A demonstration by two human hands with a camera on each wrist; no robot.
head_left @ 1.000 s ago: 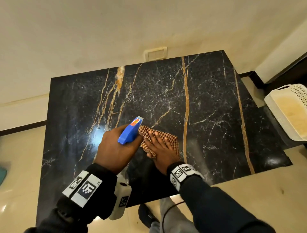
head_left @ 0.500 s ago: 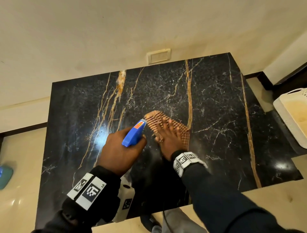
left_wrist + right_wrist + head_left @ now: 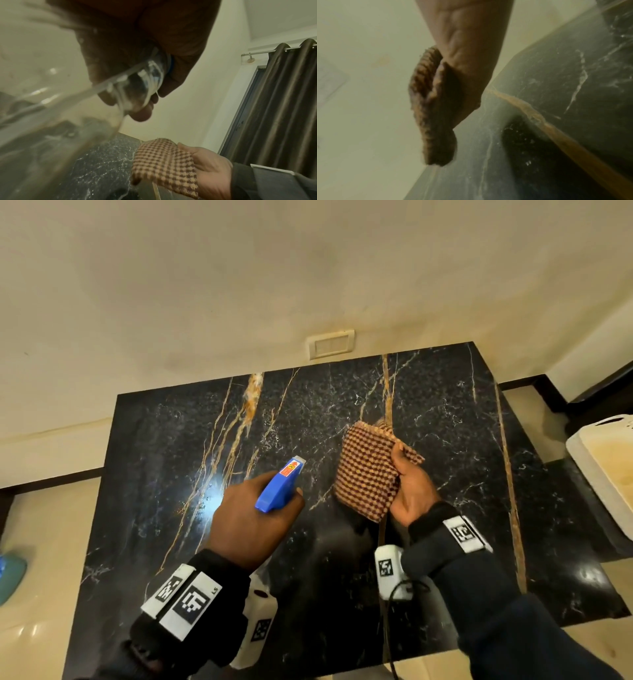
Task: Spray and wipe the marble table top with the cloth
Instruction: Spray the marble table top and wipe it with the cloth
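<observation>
The black marble table top with gold veins fills the head view. My left hand grips a spray bottle by its neck; its blue head points away over the table's middle. The clear bottle body fills the left wrist view. To its right, my right hand is turned palm up and holds a folded brown-and-cream checked cloth just above the marble, thumb on top. The cloth lies across that palm. From the right wrist, the cloth shows edge-on over the table.
A cream wall with a switch plate stands right behind the table's far edge. A white plastic basket sits on the floor at the right. A teal object lies on the floor at the left. Dark curtains hang to the right.
My right hand had pressed the cloth flat on the marble and pushed it away; now it has lifted the cloth off and turned palm up. The left hand still holds the bottle.
</observation>
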